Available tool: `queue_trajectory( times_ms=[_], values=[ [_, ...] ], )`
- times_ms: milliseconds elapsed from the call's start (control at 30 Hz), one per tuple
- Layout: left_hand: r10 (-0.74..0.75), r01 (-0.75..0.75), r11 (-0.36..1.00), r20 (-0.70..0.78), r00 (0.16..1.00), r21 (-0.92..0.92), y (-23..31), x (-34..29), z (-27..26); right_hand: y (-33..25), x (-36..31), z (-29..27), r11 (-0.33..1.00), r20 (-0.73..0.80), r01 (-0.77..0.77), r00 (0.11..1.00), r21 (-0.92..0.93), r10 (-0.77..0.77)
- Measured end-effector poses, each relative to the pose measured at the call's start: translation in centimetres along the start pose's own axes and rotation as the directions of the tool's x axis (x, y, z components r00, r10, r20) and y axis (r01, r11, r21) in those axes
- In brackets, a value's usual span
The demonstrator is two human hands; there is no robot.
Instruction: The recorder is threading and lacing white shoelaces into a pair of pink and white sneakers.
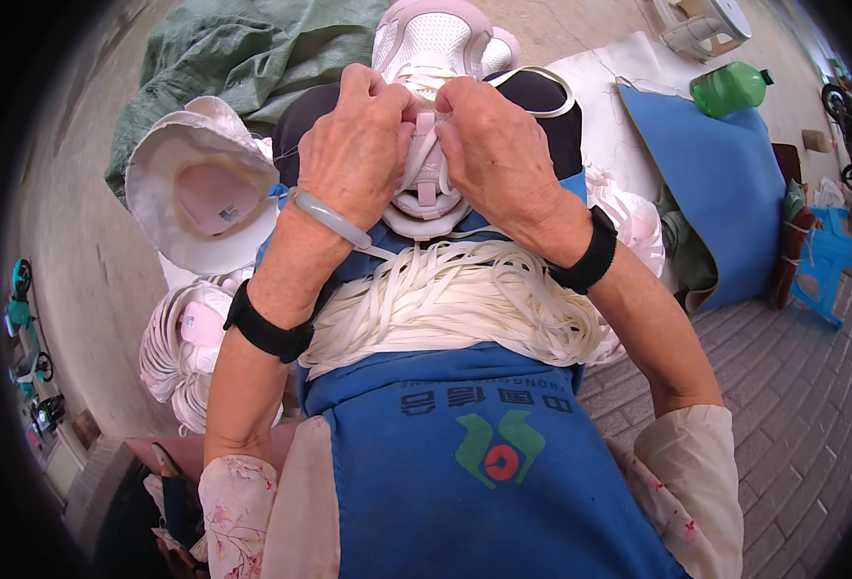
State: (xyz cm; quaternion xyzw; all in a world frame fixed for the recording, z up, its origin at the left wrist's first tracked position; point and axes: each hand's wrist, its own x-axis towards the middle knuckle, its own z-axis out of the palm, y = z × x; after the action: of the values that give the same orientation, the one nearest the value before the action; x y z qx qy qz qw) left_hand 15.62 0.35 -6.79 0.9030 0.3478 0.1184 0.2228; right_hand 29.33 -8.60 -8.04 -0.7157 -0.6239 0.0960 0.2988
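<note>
- Two bare hands, the left hand (354, 150) and the right hand (505, 159), meet over a pink-and-white sneaker upper (433, 37), fingers drawn into narrow pinches on its lacing edges.
- The fingertips are partly hidden, so I cannot tell whether lace, edge or both sits between them.
- The upper lies on the person's lap, toe pointing away, heel collar (426, 228) nearest the body, just beyond a bundle of cream laces (455, 304).
- It should feel light and soft, the mesh giving readily, the padded collar likely a little firmer.
- Best hold: pinch the eyelet edges, steadying the toe against the lap.
- A white lace (553, 75) loops out beside the right hand; it looks flat, limp and easily twisted, so grip near its tip.
</note>
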Motion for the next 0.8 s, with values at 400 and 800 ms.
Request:
queue_trajectory(
  times_ms=[400,800],
  values=[
    [-0.002,0.002,1.0,-0.028,1.0,-0.002,-0.5,0.0,-0.1,-1.0,0.0,-0.8,0.977,0.023,0.059,0.998,-0.203,-0.056],
    [0.055,-0.051,0.994,-0.044,0.998,0.094,-0.5,0.0,-0.3,0.0,0.0,0.2,0.995,-0.02,0.002,1.0,-0.095,-0.004]
  ],
)
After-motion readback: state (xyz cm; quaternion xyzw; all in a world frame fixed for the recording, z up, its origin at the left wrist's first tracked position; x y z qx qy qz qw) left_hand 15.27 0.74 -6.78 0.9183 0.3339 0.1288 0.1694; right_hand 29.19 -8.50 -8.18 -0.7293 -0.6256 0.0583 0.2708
